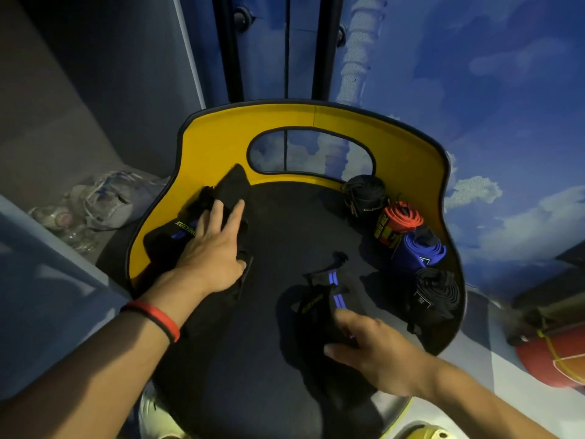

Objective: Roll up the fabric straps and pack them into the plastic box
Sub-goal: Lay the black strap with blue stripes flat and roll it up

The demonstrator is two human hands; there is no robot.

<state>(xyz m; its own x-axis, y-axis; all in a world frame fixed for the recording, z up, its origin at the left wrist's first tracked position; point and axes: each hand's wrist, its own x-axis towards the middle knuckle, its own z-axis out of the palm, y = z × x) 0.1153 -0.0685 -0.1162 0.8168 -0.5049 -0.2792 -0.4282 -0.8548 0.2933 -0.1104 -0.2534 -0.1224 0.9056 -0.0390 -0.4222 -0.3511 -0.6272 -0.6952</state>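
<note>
On a dark round seat (278, 223) with a yellow back, my left hand (215, 245) lies flat with fingers spread on a black strap (231, 188) lettered in green, at the left. My right hand (376, 346) pinches a second black strap with blue stripes (319, 302), which hangs loose over the seat's middle. Along the right rim stand rolled straps: a black roll (364, 193), a red and black roll (399, 221), a blue roll (418, 251) and another black roll (435, 288). No plastic box can be made out.
The yellow backrest (408, 147) curves round the far side with an oval cutout. Clear plastic bags (95, 204) lie on the floor at the left. An orange ball (550, 359) sits at the right edge. Pale shoes (424, 434) show below.
</note>
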